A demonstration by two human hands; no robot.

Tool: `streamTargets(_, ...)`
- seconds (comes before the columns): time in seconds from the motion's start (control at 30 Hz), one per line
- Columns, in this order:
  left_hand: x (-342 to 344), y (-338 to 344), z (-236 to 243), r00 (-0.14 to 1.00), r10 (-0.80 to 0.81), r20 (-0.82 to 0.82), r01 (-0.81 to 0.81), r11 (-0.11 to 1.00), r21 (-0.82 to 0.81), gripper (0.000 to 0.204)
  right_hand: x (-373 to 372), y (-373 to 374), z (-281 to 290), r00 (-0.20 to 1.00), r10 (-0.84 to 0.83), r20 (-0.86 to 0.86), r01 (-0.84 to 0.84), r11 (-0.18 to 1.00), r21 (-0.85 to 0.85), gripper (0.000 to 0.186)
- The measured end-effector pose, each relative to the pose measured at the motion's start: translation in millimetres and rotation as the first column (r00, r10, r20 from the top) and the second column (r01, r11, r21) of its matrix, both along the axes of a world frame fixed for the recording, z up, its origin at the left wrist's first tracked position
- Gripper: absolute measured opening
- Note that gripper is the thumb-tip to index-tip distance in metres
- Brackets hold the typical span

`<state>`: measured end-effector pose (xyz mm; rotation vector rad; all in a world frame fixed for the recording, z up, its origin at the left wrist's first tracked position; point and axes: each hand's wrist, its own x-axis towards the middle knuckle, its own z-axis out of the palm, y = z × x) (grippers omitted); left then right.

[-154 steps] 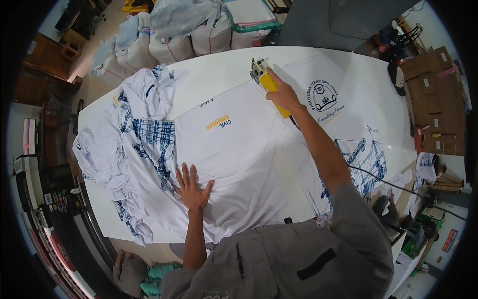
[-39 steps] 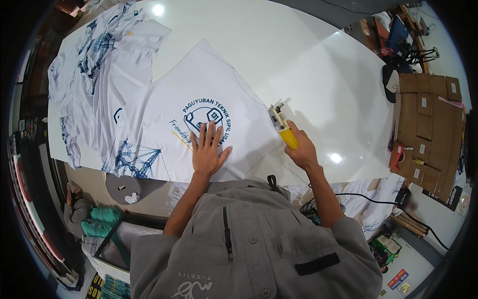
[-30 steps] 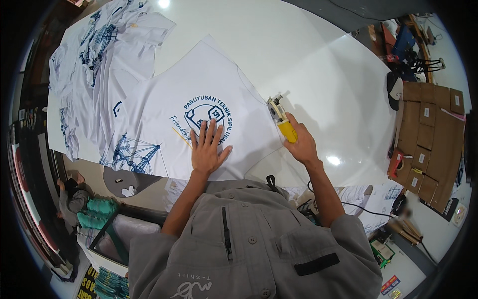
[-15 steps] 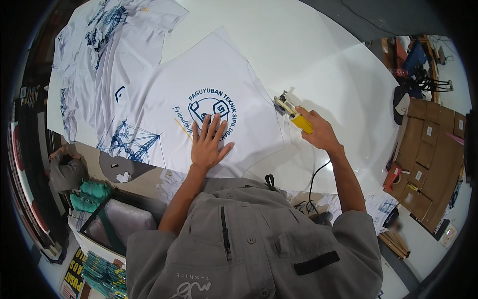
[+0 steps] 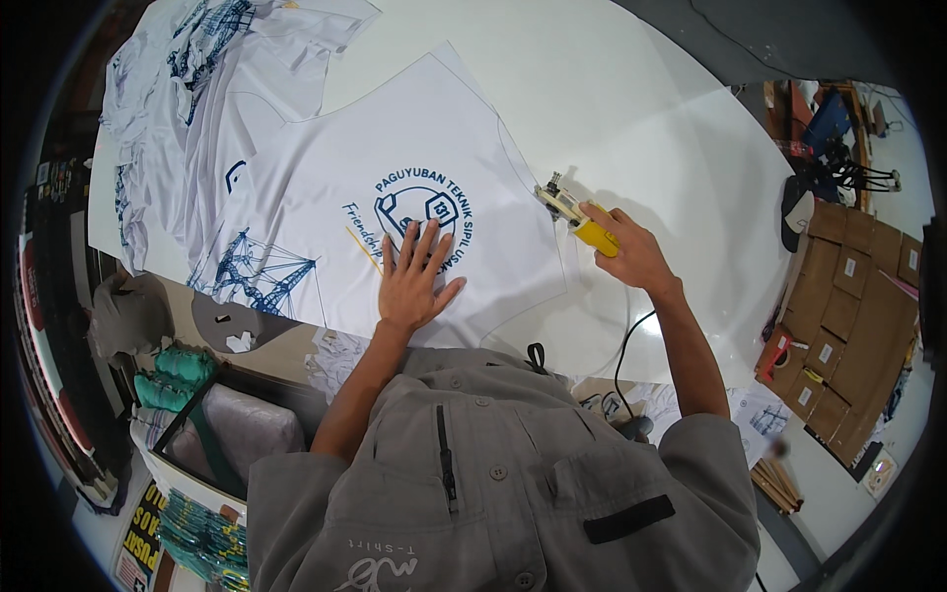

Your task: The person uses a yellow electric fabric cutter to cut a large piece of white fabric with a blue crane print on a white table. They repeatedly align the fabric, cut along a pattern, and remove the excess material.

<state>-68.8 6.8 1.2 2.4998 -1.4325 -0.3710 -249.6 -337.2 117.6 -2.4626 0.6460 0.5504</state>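
Note:
A white printed fabric panel (image 5: 395, 133) lies spread on the white table, with a dark blue round emblem and line drawings on it. Pressed flat over the emblem, my left hand (image 5: 412, 279) has its fingers spread. My right hand (image 5: 631, 255) is wrapped round the yellow handle of a small electric fabric cutter (image 5: 590, 229). The cutter's metal head sits at the panel's right edge, by a thin outline printed along the cloth. A cord runs from the tool down past the table's near edge.
More white printed cloth (image 5: 212, 69) is bunched at the table's far left. Flattened cardboard boxes (image 5: 838, 316) stand at the right, near a dark cap (image 5: 795, 212). Green bundles (image 5: 176, 380) and a wrapped package (image 5: 252, 434) are at lower left. Another person (image 5: 128, 314) is beyond the table's left edge.
The cutter in my right hand has shifted slightly up and left along the cloth's edge. My left hand stays on the emblem. The person at the left has changed posture.

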Motion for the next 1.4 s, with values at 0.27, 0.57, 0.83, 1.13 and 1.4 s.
streamTargets(0.27,1,0,-1,0.999,-0.010,-0.031,0.008,0.998,-0.064,0.075,16,21,-2,0.994,-0.075,0.074,0.075,0.997,0.005,0.083)
streamTargets(0.57,3,-1,3,0.999,-0.009,-0.043,0.008,1.000,-0.029,0.072,44,35,-5,0.981,-0.169,0.091,0.169,0.986,0.007,0.084)
streamTargets(0.83,4,1,1,0.998,-0.012,-0.068,0.006,0.997,-0.080,0.073,69,41,-11,0.967,-0.210,0.142,0.208,0.978,0.029,0.091)
streamTargets(1.13,4,0,3,0.997,-0.016,-0.075,0.013,0.999,-0.049,0.071,102,44,-5,0.951,-0.291,0.104,0.286,0.956,0.061,0.093)
streamTargets(1.4,3,1,1,0.997,-0.020,-0.072,0.016,0.998,-0.053,0.073,124,42,-21,0.914,-0.361,0.185,0.357,0.933,0.052,0.095)
